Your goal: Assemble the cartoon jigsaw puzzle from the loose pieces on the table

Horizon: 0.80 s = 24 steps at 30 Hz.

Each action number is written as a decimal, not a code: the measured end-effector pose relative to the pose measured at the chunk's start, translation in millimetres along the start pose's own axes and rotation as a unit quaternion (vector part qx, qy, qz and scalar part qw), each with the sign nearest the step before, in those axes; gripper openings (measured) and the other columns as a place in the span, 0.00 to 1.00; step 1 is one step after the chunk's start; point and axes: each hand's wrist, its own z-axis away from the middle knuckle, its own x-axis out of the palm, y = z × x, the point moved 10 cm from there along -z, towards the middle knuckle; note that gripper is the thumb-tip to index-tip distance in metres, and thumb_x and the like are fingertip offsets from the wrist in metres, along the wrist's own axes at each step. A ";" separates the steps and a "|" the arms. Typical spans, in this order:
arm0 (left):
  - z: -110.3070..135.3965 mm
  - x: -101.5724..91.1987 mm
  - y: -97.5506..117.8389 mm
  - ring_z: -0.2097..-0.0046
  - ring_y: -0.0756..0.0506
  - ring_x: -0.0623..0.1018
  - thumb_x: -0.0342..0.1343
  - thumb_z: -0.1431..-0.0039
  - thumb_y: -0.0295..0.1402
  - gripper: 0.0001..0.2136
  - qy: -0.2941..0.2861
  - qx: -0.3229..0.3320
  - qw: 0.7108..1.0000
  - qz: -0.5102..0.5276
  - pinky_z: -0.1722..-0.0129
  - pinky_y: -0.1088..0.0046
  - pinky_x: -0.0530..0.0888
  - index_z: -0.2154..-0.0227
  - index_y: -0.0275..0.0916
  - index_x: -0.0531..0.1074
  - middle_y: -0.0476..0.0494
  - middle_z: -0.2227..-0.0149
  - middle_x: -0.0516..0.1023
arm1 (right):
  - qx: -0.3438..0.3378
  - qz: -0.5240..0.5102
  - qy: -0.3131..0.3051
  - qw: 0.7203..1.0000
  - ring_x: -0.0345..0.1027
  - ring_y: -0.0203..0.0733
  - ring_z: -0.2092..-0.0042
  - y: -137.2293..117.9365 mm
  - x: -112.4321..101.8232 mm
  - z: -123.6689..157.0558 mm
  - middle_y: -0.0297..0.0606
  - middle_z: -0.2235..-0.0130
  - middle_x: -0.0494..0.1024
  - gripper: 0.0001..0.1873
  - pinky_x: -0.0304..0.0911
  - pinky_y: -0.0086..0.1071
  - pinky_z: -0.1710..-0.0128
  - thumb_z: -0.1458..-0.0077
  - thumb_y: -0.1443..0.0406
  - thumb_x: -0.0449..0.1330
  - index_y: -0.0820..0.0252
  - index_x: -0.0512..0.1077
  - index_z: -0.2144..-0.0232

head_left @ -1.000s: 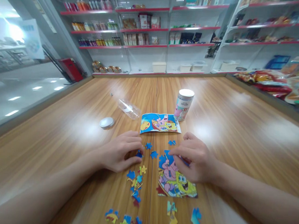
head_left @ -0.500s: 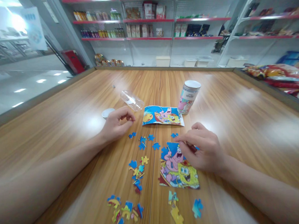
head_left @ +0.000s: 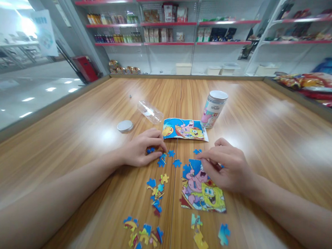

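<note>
My left hand [head_left: 145,147] reaches over a small group of blue jigsaw pieces [head_left: 177,163], its thumb and forefinger closed on one blue piece [head_left: 162,158]. A partly joined cartoon jigsaw [head_left: 194,185] lies to the right, with a pink and a yellow figure. Over its upper right corner is my right hand [head_left: 227,165], thumb and forefinger together at the top edge; whether they pinch a piece is hidden. One loose blue piece [head_left: 197,151] lies just above that edge. Behind the pieces, a curled picture sheet [head_left: 185,129] shows the same figures.
A printed canister [head_left: 214,109] stands behind the sheet. To the left lie a clear plastic container [head_left: 150,111] and a round silver lid [head_left: 125,126]. More loose pieces [head_left: 156,194] are scattered nearer me. Stocked shelves [head_left: 171,24] stand beyond the table [head_left: 100,110].
My left hand has moved right and slightly down from beside the lid to the blue pieces, closing on one. My right hand stays at the joined jigsaw. The view has shifted slightly.
</note>
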 end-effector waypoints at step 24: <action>1.1 -11.4 -0.6 0.58 0.45 0.71 0.54 0.37 0.28 0.07 0.067 -0.004 0.997 -0.031 0.56 0.65 0.69 0.62 0.39 0.77 0.43 0.61 0.71 | 0.001 0.003 -0.004 1.000 0.60 0.31 0.79 0.4 2.0 -0.6 0.26 0.80 0.68 0.08 0.56 0.36 0.67 0.46 0.73 0.61 0.61 0.75 0.63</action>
